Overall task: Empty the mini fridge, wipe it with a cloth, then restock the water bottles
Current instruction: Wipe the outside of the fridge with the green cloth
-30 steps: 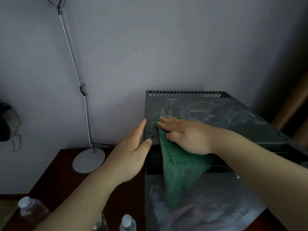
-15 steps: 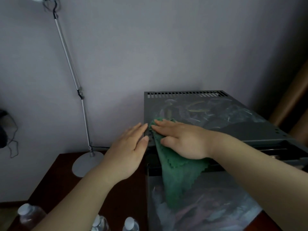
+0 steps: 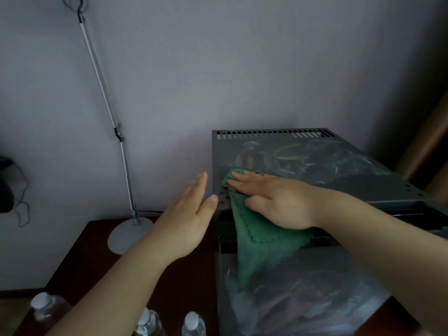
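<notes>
The dark grey mini fridge [image 3: 327, 170] stands at the right, seen from above, with a vent slot row along its back edge. A green cloth [image 3: 257, 241] lies on its top near the left front corner and hangs down over the front. My right hand [image 3: 274, 200] presses flat on the cloth with straight fingers. My left hand [image 3: 186, 214] is open with straight fingers, its thumb tip touching the fridge's left top edge. Three clear water bottles with white caps [image 3: 192, 320] [image 3: 146, 320] [image 3: 42, 303] stand at the bottom left.
A silver lamp with a round base [image 3: 126, 235] and thin pole [image 3: 106, 93] stands on the dark wooden surface [image 3: 97, 258] left of the fridge. The wall is close behind. A dark object with a cable [image 3: 7, 187] sits at the far left.
The view has shifted slightly. My right hand and the cloth stay near the fridge's left front corner, moving a little back and forth. My left hand stays beside the fridge's left edge.
</notes>
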Motion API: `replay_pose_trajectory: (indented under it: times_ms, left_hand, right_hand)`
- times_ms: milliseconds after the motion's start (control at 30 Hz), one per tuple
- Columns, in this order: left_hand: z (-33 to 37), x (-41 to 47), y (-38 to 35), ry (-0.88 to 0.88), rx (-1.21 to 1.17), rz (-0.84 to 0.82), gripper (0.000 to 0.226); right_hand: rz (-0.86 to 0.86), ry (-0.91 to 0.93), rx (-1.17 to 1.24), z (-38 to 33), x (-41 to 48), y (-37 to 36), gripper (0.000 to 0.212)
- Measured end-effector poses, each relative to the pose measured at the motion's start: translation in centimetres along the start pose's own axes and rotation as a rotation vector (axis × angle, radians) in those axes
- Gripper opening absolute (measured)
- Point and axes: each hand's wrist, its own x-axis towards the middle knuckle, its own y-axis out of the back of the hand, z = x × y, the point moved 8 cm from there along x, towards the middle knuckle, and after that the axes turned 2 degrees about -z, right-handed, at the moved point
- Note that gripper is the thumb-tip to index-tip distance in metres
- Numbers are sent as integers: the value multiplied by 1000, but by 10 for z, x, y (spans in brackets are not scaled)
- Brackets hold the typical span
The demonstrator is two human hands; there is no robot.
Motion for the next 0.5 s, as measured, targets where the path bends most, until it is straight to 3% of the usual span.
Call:
replay_pose_trajectory:
  times_ms: [167,367,500]
  left_hand:
    - [8,6,6,-80,112,-1,55]
    - [40,16,9,-217,190,66,47]
    - [48,23,4,-274,222,-23,47]
  right_hand:
    - [81,-184,13,31,-12,11,54]
    - [132,-108,-19,5,-38,1,54]
    - [141,-322,-17,66,-71,11,52]
